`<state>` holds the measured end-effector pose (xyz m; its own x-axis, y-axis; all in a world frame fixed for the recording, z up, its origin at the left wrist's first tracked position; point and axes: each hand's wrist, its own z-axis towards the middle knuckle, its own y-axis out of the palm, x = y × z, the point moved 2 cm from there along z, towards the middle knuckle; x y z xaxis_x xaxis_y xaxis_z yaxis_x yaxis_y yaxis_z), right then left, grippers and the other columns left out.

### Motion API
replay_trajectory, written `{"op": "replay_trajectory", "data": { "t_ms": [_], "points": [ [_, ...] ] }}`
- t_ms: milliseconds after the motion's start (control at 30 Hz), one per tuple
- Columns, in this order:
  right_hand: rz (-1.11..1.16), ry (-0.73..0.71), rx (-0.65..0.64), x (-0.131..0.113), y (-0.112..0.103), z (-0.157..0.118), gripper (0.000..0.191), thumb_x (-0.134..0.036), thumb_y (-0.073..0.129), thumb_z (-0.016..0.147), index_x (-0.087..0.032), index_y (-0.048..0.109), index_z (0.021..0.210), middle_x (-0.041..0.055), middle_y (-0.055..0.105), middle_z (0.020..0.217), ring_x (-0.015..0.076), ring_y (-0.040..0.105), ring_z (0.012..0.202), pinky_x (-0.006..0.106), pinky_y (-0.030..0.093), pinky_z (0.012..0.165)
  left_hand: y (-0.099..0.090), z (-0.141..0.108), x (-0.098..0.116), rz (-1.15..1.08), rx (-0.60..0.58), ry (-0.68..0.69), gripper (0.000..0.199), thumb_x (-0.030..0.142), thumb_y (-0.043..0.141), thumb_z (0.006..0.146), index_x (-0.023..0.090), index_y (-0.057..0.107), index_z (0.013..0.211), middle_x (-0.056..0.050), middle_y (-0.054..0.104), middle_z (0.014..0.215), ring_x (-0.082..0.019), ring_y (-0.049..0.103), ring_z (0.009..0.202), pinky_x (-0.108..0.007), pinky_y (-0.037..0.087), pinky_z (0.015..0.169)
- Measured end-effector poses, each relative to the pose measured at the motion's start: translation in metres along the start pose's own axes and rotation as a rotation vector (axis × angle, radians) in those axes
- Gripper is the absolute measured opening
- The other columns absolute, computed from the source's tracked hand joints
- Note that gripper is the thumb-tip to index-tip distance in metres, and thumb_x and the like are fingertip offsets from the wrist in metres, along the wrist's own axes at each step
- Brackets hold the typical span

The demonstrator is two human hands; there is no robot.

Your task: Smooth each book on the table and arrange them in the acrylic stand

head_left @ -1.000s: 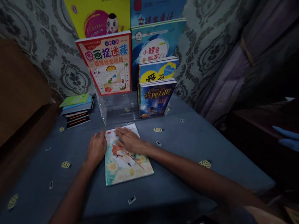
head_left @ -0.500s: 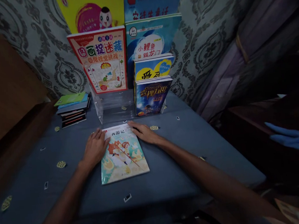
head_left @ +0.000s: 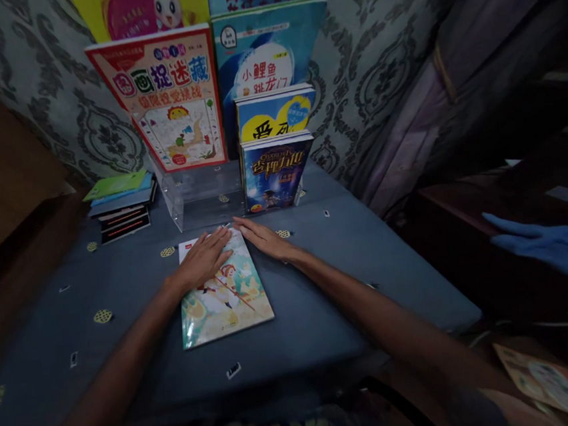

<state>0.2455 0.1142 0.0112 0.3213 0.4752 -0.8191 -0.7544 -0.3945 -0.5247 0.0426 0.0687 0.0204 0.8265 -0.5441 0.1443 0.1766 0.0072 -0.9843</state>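
Note:
A thin book (head_left: 236,298) with a pale green illustrated cover lies flat on the blue-grey tablecloth. My left hand (head_left: 204,257) rests flat across its upper part, fingers stretched out, covering most of the title. At the book's top right corner, my right hand (head_left: 264,238) lies with its fingers extended, the fingertips close to those of my left hand. Just beyond them stands a clear stepped rack (head_left: 175,203), holding a red-bordered picture book (head_left: 180,126) on the left and a dark blue book (head_left: 278,177) at the right front.
A small stack of books (head_left: 122,202) lies left of the rack. Behind are a teal book (head_left: 263,54) and a patterned curtain (head_left: 110,132). At the far right is a blue-gloved hand (head_left: 553,244). The table's edge (head_left: 440,325) runs along the right.
My left hand has slid rightward from the book's left edge onto its upper cover. My right hand remains by the top right corner, now flatter. The view has shifted slightly.

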Motion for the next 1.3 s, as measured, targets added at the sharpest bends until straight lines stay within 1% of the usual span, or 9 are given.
{"op": "replay_trajectory", "data": {
  "t_ms": [133, 267, 367, 467, 600, 800, 1000, 1233, 1300],
  "points": [
    [-0.003, -0.020, 0.008, 0.001, -0.001, 0.001, 0.057, -0.052, 0.031, 0.104, -0.022, 0.041, 0.152, 0.0083, 0.048, 0.155, 0.0214, 0.045, 0.142, 0.044, 0.032, 0.120, -0.003, 0.007, 0.008, -0.019, -0.022, 0.068, 0.052, 0.039, 0.029, 0.104, 0.022, 0.039, 0.152, -0.008, 0.035, 0.161, -0.019, 0.030, 0.151, -0.045, 0.021, 0.124],
    [-0.007, -0.043, 0.003, 0.004, 0.000, 0.002, 0.056, -0.051, 0.031, 0.104, -0.022, 0.042, 0.151, 0.0086, 0.052, 0.151, 0.0212, 0.049, 0.139, 0.043, 0.036, 0.118, -0.006, 0.006, 0.018, -0.042, -0.033, 0.132, 0.051, 0.038, 0.028, 0.105, 0.021, 0.042, 0.151, -0.007, 0.038, 0.160, -0.019, 0.030, 0.150, -0.045, 0.019, 0.124],
    [-0.045, -0.071, -0.014, 0.006, 0.001, 0.003, 0.056, -0.050, 0.030, 0.105, -0.018, 0.045, 0.148, 0.0098, 0.056, 0.147, 0.0208, 0.052, 0.136, 0.042, 0.037, 0.117, -0.006, 0.003, 0.023, -0.053, -0.048, 0.162, 0.051, 0.037, 0.027, 0.104, 0.020, 0.044, 0.150, -0.008, 0.041, 0.158, -0.019, 0.033, 0.149, -0.046, 0.018, 0.124],
    [-0.113, -0.103, -0.029, 0.006, 0.002, 0.002, 0.053, -0.045, 0.031, 0.105, -0.016, 0.050, 0.145, 0.0106, 0.057, 0.146, 0.0212, 0.053, 0.135, 0.041, 0.038, 0.116, -0.006, 0.000, 0.028, -0.070, -0.046, 0.185, 0.051, 0.037, 0.027, 0.105, 0.019, 0.046, 0.148, -0.009, 0.043, 0.157, -0.020, 0.035, 0.148, -0.047, 0.019, 0.124],
    [-0.189, -0.142, -0.048, 0.007, 0.004, 0.000, 0.049, -0.037, 0.032, 0.104, -0.014, 0.052, 0.142, 0.0110, 0.056, 0.148, 0.0218, 0.047, 0.141, 0.041, 0.037, 0.117, -0.005, -0.007, 0.035, -0.097, -0.035, 0.220, 0.050, 0.039, 0.028, 0.105, 0.020, 0.049, 0.147, -0.008, 0.047, 0.155, -0.020, 0.037, 0.147, -0.047, 0.020, 0.124],
    [-0.265, -0.175, -0.067, 0.010, 0.008, -0.001, 0.046, -0.031, 0.033, 0.103, -0.015, 0.055, 0.141, 0.0097, 0.053, 0.150, 0.0218, 0.039, 0.146, 0.044, 0.032, 0.120, -0.009, -0.024, 0.050, -0.128, -0.074, 0.261, 0.050, 0.039, 0.028, 0.106, 0.021, 0.047, 0.148, -0.006, 0.046, 0.155, -0.020, 0.034, 0.149, -0.049, 0.020, 0.124],
    [-0.333, -0.196, -0.110, 0.010, 0.009, -0.002, 0.048, -0.034, 0.042, 0.101, -0.015, 0.051, 0.144, 0.0119, 0.043, 0.157, 0.0237, 0.033, 0.149, 0.047, 0.029, 0.122, -0.012, -0.044, 0.071, -0.151, -0.105, 0.312, 0.048, 0.041, 0.027, 0.107, 0.025, 0.043, 0.150, -0.004, 0.044, 0.156, -0.019, 0.034, 0.149, -0.049, 0.019, 0.125],
    [-0.414, -0.184, -0.103, 0.008, 0.014, -0.004, 0.048, -0.033, 0.042, 0.102, -0.015, 0.048, 0.146, 0.0117, 0.040, 0.159, 0.0238, 0.031, 0.150, 0.049, 0.028, 0.122, -0.012, -0.073, 0.095, -0.161, -0.146, 0.384, 0.046, 0.037, 0.029, 0.107, 0.028, 0.044, 0.149, -0.001, 0.045, 0.155, -0.018, 0.033, 0.149, -0.049, 0.018, 0.126],
    [-0.455, -0.162, -0.103, 0.004, 0.015, -0.005, 0.048, -0.031, 0.041, 0.102, -0.013, 0.048, 0.146, 0.0134, 0.039, 0.159, 0.0247, 0.031, 0.150, 0.049, 0.027, 0.122, -0.012, -0.080, 0.101, -0.157, -0.142, 0.395, 0.046, 0.037, 0.031, 0.107, 0.028, 0.042, 0.150, -0.001, 0.045, 0.155, -0.017, 0.033, 0.149, -0.048, 0.018, 0.126]
  ]
}}
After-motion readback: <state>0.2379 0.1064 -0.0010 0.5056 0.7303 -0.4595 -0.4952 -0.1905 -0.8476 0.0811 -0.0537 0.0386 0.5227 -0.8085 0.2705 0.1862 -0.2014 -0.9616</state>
